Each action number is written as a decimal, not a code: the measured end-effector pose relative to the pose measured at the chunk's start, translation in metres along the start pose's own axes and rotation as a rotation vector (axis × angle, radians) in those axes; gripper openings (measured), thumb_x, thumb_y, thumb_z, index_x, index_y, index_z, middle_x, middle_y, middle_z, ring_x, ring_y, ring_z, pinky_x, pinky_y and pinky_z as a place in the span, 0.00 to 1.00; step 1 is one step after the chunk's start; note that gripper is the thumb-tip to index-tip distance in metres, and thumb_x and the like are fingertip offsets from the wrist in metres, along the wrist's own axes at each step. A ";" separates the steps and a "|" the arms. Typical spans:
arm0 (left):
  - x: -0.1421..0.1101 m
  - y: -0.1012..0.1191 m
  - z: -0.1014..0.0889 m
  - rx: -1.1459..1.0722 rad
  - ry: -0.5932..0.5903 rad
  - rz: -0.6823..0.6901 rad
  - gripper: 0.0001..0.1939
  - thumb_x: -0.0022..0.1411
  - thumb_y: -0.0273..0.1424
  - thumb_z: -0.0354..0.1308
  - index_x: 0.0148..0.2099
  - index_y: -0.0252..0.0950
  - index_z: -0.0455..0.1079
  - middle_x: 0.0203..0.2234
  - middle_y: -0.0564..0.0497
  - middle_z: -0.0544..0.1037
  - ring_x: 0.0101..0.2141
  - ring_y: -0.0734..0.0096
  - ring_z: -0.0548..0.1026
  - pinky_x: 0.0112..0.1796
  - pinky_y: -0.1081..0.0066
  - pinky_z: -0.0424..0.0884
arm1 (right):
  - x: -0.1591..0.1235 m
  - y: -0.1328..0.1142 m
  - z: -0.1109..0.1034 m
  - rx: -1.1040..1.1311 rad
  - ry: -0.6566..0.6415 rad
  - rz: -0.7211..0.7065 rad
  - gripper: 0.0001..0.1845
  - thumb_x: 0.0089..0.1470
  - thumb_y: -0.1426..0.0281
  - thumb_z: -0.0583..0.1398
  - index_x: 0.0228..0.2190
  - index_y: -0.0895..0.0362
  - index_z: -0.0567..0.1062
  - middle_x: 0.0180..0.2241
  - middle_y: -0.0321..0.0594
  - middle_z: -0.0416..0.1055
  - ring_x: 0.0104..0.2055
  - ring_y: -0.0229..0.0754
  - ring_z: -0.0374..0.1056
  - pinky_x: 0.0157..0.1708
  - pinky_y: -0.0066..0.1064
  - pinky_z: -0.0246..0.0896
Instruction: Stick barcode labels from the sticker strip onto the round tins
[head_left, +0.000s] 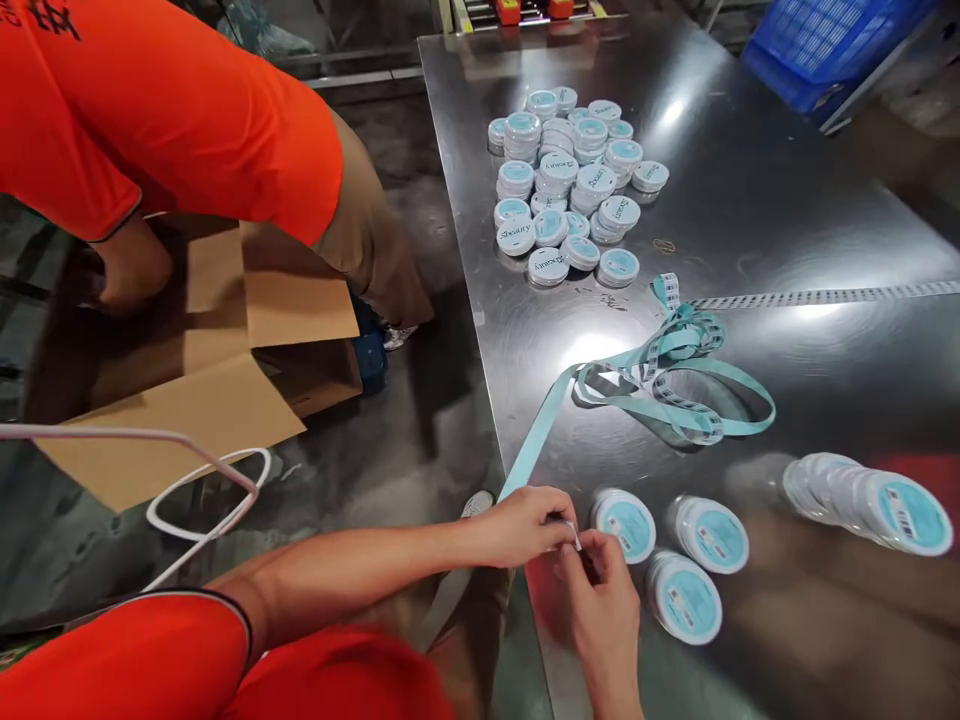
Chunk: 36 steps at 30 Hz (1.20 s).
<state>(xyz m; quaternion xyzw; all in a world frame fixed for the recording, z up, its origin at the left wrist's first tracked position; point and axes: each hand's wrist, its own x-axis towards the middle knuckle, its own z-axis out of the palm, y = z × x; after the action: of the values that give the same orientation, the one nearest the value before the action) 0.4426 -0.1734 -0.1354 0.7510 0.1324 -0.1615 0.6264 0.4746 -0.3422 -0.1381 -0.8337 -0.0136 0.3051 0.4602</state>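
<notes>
My left hand (525, 525) and my right hand (600, 590) meet at the near edge of a steel table (787, 200), both pinching a small white sticker (574, 533) at the end of a teal label backing strip (667, 375). The strip runs up from my hands into a loose tangle on the table. Right beside my fingers stand three short stacks of round tins with teal lids (626, 522), (711, 533), (684, 597). A longer stack of tins (870, 500) lies on its side at the right.
A heap of the same tins (570, 185) sits at the table's far middle. A white label strip (825, 296) runs off to the right. Another person in orange (187, 110) bends over an open cardboard box (210, 380) on the floor at left. A blue crate (817, 45) stands far right.
</notes>
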 end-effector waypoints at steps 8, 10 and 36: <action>0.002 -0.016 0.021 0.079 0.011 0.056 0.11 0.66 0.32 0.59 0.30 0.34 0.68 0.27 0.56 0.70 0.31 0.76 0.67 0.33 0.76 0.61 | -0.016 0.018 -0.016 -0.046 -0.030 0.041 0.24 0.53 0.47 0.61 0.38 0.53 0.79 0.39 0.41 0.80 0.39 0.45 0.75 0.40 0.32 0.69; 0.003 -0.020 0.024 0.052 0.003 -0.023 0.15 0.61 0.37 0.65 0.29 0.34 0.68 0.24 0.57 0.69 0.29 0.77 0.66 0.30 0.76 0.59 | -0.019 0.023 -0.020 -0.068 0.028 0.079 0.25 0.53 0.46 0.59 0.38 0.53 0.79 0.39 0.41 0.80 0.39 0.46 0.75 0.41 0.33 0.68; 0.036 -0.049 0.071 0.865 -0.112 0.321 0.26 0.70 0.41 0.56 0.66 0.40 0.62 0.39 0.47 0.73 0.34 0.64 0.73 0.34 0.66 0.67 | 0.072 0.047 -0.093 -0.521 -0.200 -0.060 0.25 0.57 0.46 0.55 0.27 0.52 0.76 0.22 0.34 0.72 0.25 0.40 0.64 0.28 0.30 0.53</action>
<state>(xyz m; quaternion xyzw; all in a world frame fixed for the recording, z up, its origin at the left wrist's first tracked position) 0.4500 -0.2347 -0.2059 0.9443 -0.0993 -0.1432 0.2791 0.5699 -0.4182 -0.1738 -0.8889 -0.1615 0.3582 0.2353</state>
